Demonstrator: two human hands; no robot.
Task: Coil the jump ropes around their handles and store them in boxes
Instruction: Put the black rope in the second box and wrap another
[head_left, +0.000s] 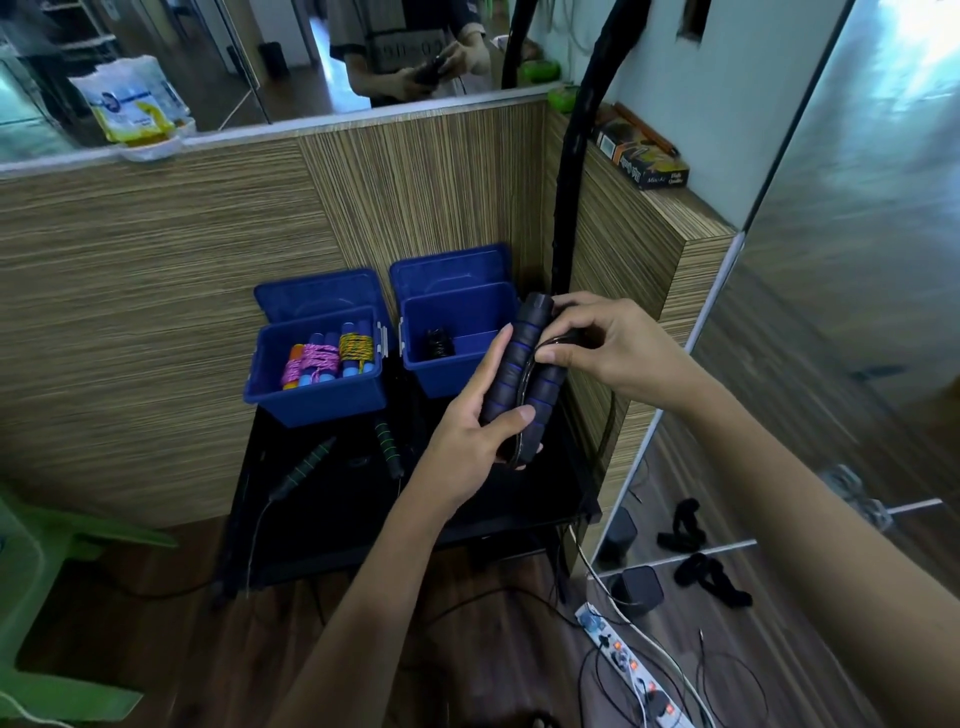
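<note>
Right now the left hand (470, 426) grips the two blue-ringed black jump-rope handles (522, 379) side by side above the black table (332, 499), just near the right blue box (457, 338). Meanwhile the right hand (608, 343) pinches the black rope (558, 340) against them.

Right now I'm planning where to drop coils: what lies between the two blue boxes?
Head view: nothing lies between the left blue box and the right blue box; only a narrow gap over the black table.
</note>
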